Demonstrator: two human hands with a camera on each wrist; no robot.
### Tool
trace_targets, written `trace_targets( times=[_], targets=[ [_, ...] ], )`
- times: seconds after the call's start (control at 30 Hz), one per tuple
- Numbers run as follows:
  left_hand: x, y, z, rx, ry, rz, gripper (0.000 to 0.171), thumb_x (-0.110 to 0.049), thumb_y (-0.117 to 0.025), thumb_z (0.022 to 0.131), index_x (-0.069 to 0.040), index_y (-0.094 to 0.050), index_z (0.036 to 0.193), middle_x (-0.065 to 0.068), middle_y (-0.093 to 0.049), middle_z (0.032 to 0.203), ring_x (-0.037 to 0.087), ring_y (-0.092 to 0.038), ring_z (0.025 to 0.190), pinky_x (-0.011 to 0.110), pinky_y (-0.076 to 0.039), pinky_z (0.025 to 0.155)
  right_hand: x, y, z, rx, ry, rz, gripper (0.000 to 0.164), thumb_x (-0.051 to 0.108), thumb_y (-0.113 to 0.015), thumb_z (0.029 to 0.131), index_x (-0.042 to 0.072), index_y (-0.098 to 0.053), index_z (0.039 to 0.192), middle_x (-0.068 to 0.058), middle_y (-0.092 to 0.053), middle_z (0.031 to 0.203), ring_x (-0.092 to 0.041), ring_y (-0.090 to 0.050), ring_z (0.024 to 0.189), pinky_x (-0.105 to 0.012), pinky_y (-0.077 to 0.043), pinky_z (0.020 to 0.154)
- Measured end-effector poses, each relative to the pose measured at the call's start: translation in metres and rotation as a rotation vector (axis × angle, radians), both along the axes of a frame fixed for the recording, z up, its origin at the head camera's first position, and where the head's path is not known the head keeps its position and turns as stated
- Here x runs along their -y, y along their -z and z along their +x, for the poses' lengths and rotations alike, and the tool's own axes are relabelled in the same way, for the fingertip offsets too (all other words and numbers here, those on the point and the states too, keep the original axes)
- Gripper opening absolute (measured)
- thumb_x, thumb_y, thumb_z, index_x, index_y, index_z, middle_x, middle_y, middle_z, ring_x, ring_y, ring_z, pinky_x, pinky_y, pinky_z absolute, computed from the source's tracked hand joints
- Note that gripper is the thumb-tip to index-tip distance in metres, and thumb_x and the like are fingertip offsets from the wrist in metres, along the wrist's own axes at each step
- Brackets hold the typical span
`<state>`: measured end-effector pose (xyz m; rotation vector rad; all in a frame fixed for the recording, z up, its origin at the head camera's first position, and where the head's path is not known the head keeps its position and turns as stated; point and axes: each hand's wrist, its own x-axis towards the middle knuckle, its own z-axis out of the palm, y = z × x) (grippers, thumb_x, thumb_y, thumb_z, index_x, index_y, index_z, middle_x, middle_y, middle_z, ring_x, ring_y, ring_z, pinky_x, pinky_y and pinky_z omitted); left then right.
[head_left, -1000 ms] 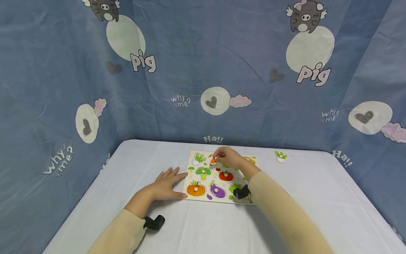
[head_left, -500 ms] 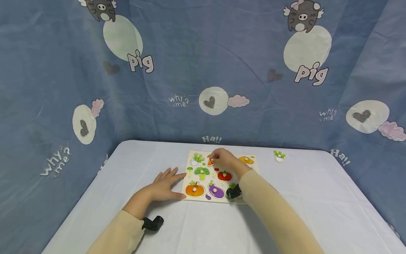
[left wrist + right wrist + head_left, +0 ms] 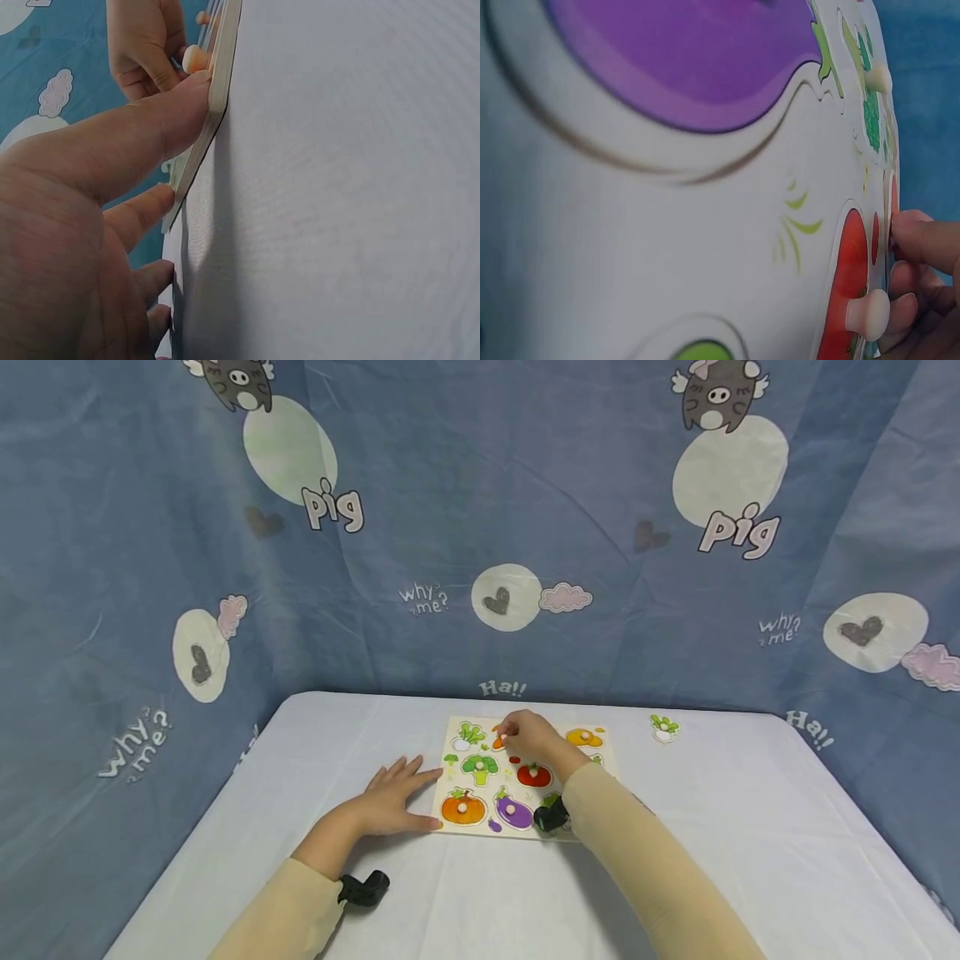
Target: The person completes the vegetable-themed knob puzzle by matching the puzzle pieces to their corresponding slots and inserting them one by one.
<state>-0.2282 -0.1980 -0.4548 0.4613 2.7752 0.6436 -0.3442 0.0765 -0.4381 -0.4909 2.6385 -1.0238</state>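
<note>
A vegetable knob puzzle board [image 3: 489,788] lies flat at the far middle of the table. At its top row my right hand [image 3: 531,734] pinches an orange carrot puzzle piece [image 3: 498,742], mostly covered by the fingers. My left hand [image 3: 392,798] is spread flat at the board's left side, thumb and index finger touching its edge. In the left wrist view, the thumb [image 3: 176,120] rests against the board's rim. Around the board sit a broccoli [image 3: 480,767], a tomato [image 3: 534,775], a pumpkin [image 3: 462,809] and an eggplant [image 3: 513,812], each with a knob.
A leafy white turnip piece [image 3: 663,728] lies loose on the white tablecloth [image 3: 480,902], right of the board. Behind the table hangs a blue printed curtain [image 3: 420,643]. My right sleeve [image 3: 645,852] hides the board's lower right part.
My right hand has shifted slightly left and lower, bringing the tilted carrot piece down onto the board. The left hand stays in place.
</note>
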Motion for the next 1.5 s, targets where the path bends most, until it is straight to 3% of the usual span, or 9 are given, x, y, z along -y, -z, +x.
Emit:
trace_targets(
  times=[0.33, 0.77, 1.03, 1.27, 1.5],
  targets=[
    [-0.002, -0.004, 0.001, 0.003, -0.005, -0.003, 0.088, -0.057, -0.076, 0.080, -0.023, -0.043, 0.154, 0.018, -0.020, 0.164, 0.042, -0.007, 0.152, 0.061, -0.002, 0.120, 0.001, -0.002, 0.002, -0.028, 0.022, 0.037, 0.007, 0.010, -0.062, 0.099, 0.010, -0.069, 0.097, -0.003, -0.064, 0.090, -0.020, -0.059, 0.076, -0.032, -0.053, 0.068],
    [-0.001, -0.004, 0.001, -0.006, -0.002, 0.007, 0.088, -0.055, -0.077, 0.080, -0.020, -0.044, 0.153, 0.020, -0.022, 0.164, 0.044, -0.008, 0.151, 0.063, -0.002, 0.120, -0.003, -0.006, 0.004, -0.018, 0.021, 0.018, 0.011, 0.015, -0.065, 0.099, 0.012, -0.068, 0.108, -0.004, -0.062, 0.101, -0.021, -0.060, 0.087, -0.034, -0.055, 0.077],
    [-0.001, -0.003, 0.000, -0.001, -0.005, 0.006, 0.088, -0.055, -0.077, 0.079, -0.020, -0.043, 0.153, 0.020, -0.021, 0.164, 0.044, -0.007, 0.151, 0.063, -0.002, 0.120, -0.010, -0.024, 0.013, -0.123, 0.018, 0.076, 0.014, 0.015, -0.069, 0.096, 0.011, -0.072, 0.110, -0.004, -0.065, 0.103, -0.023, -0.059, 0.096, -0.040, -0.053, 0.092],
    [-0.001, -0.002, 0.000, 0.003, -0.005, 0.006, 0.089, -0.057, -0.076, 0.079, -0.021, -0.043, 0.153, 0.019, -0.020, 0.164, 0.044, -0.007, 0.151, 0.062, -0.001, 0.120, -0.028, -0.040, 0.024, -0.138, -0.002, 0.059, 0.019, 0.015, -0.066, 0.098, 0.008, -0.070, 0.115, -0.006, -0.064, 0.105, -0.022, -0.059, 0.085, -0.036, -0.053, 0.073],
    [-0.001, -0.004, 0.002, 0.007, 0.007, 0.006, 0.089, -0.056, -0.076, 0.080, -0.021, -0.042, 0.154, 0.020, -0.019, 0.164, 0.044, -0.006, 0.151, 0.062, -0.002, 0.120, -0.053, -0.050, 0.030, -0.200, 0.003, 0.011, 0.018, 0.017, -0.066, 0.098, 0.009, -0.071, 0.114, -0.005, -0.066, 0.104, -0.021, -0.057, 0.082, -0.034, -0.052, 0.071]
  ],
)
